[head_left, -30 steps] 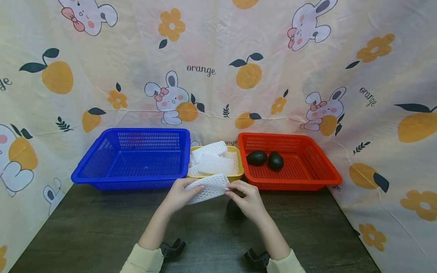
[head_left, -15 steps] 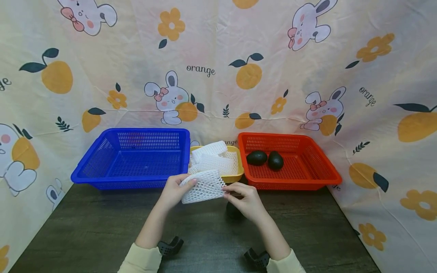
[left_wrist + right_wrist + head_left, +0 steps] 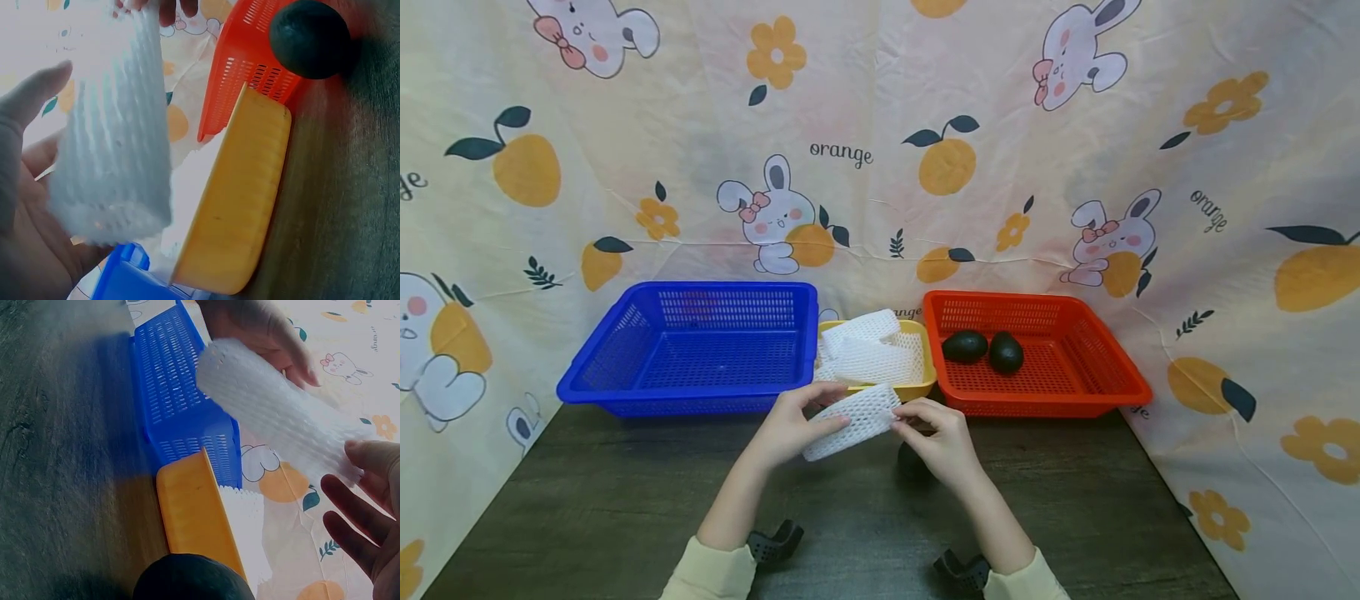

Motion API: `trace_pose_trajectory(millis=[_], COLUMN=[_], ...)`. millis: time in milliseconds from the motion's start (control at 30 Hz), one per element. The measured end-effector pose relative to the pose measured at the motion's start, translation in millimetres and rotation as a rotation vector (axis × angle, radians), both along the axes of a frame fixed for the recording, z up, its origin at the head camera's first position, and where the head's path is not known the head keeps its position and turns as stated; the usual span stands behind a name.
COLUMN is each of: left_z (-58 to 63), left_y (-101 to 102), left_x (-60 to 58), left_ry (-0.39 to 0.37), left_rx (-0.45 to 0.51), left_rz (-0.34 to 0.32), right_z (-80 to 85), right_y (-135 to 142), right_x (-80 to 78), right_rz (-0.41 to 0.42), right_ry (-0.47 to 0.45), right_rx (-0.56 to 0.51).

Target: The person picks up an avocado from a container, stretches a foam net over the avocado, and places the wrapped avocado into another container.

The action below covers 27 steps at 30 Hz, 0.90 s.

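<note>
Left hand's (image 3: 792, 428) got one end of the net (image 3: 859, 421), right hand's (image 3: 946, 435) pinching the other; avocado (image 3: 912, 467) nearby, yellow tub (image 3: 914, 391) toward the table's (image 3: 850, 517) far edge.

Between the fingers (image 3: 353, 505), the foam fruit sleeve (image 3: 865, 417) was white, open-meshed; beyond them were a blue basket (image 3: 685, 403), a yellow tub (image 3: 231, 194), a red basket (image 3: 1037, 405) and a rabbit-and-orange-printed cloth (image 3: 865, 208).

From farther back, my head view looks forward and down over my left hand (image 3: 795, 427) and right hand (image 3: 942, 433); the close wrist views each face the opposite hand, sharing the foam net sleeve (image 3: 119, 144).
</note>
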State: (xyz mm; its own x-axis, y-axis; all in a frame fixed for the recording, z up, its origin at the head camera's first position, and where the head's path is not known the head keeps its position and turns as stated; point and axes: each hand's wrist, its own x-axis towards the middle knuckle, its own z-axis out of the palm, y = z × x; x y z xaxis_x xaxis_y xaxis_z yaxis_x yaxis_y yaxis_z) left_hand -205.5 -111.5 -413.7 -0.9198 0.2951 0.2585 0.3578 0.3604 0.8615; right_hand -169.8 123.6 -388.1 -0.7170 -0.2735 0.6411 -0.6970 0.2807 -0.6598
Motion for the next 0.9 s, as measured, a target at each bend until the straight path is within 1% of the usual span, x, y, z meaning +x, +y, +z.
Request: trace_pose_trajectory(millis=[133, 267, 333, 467, 633, 767, 900], left_z=[2.3, 1.5, -0.1, -4.3, -9.0, -10.0, -10.3], left_y=[4, 6, 7, 7, 5, 4, 2], left_x=[3.7, 5.1, 4.9, 2.6, 0.0, -0.9, -1.1], left_ry=[0.009, 0.053, 0.067, 0.073, 0.07, 0.069, 0.075], left_rx=[-0.075, -0.144, -0.159, -0.149, -0.116, -0.087, -0.056], left_rz=[-0.027, -0.029, -0.025, -0.024, -0.042, -0.052, -0.042], right_z=[-1.1, -1.4, -1.6, -1.6, -2.4, -2.1, -0.3], right_y=[-1, -1, -1, -1, -1, 2, 8], right_x=[0.8, 1.5, 1.9, 2.5, 2.3, 1.6, 0.5], right_rz=[-0.03, -0.053, -0.053, -0.046, -0.033, -0.016, -0.007], right_ry=[0.007, -0.013, -0.024, -0.035, -0.01, -0.01, -0.005], right_rx=[-0.024, -0.039, -0.041, -0.045, -0.031, -0.028, -0.028])
